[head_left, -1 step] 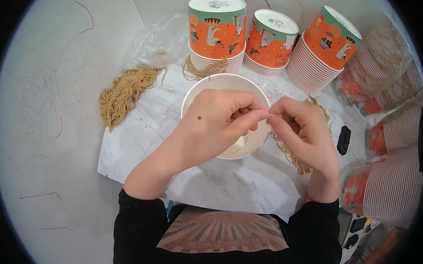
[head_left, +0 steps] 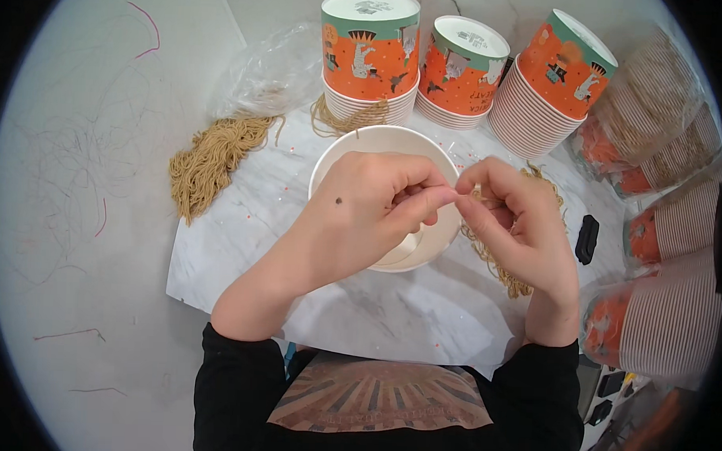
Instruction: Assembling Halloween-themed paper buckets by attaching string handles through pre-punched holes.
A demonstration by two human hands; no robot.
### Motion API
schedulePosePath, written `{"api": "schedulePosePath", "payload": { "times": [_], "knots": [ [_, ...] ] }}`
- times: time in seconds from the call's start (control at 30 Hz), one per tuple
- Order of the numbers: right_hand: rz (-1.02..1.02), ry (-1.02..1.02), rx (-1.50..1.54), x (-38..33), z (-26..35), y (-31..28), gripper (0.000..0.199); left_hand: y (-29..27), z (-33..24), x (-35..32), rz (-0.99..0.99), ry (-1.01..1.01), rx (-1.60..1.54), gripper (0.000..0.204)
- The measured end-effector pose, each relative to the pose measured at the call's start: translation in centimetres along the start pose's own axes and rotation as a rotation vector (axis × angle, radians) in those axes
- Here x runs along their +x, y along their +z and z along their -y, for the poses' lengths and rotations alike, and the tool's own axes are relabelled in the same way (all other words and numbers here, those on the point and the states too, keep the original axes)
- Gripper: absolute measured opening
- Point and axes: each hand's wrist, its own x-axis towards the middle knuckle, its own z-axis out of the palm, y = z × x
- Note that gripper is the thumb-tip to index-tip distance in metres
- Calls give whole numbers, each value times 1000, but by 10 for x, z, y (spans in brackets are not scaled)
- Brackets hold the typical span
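Note:
Above a white paper bucket (head_left: 339,161) my two hands meet, their fingertips touching over its right side. My left hand (head_left: 370,198) is closed, thumb pressed against the bent forefinger. My right hand (head_left: 512,215) has its fingers curled, with the thumb tip against the left fingertips. Whatever is pinched there is too small to make out. A white piece (head_left: 410,245) lies inside the bucket, partly covered by my left hand. Tan cord strands (head_left: 499,266) lie under and beside my right hand.
Tan cord bundles lie at left (head_left: 212,161) and behind the bucket (head_left: 345,117), near a clear plastic bag (head_left: 275,71). Upturned stacks of orange and green paper buckets (head_left: 371,55) stand at the back. Bagged stacks (head_left: 668,316) line the right, near a black object (head_left: 586,240).
My right forefinger has lifted slightly, widening the gap between it and the thumb. My left hand has barely shifted.

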Motion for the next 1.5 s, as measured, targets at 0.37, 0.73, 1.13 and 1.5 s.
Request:
{"api": "schedulePosePath", "payload": {
  "times": [0.37, 0.73, 1.13, 1.5],
  "knots": [
    [-133, -207, -31, -6, -8, 3, 10, -11, -5, -7, 98, -98, -52, 14],
    [-229, -238, -41, -12, 1, -10, 12, -1, 6, -19, 317, 213, 598, 31],
    [-219, -535, -305, -9, -1, 5, 18, -11, -8, -6, 76, -58, -50, 41],
    [-216, -563, -372, -8, -1, 8, 19, -13, -12, -6, 122, -118, -168, 44]
  ]
}}
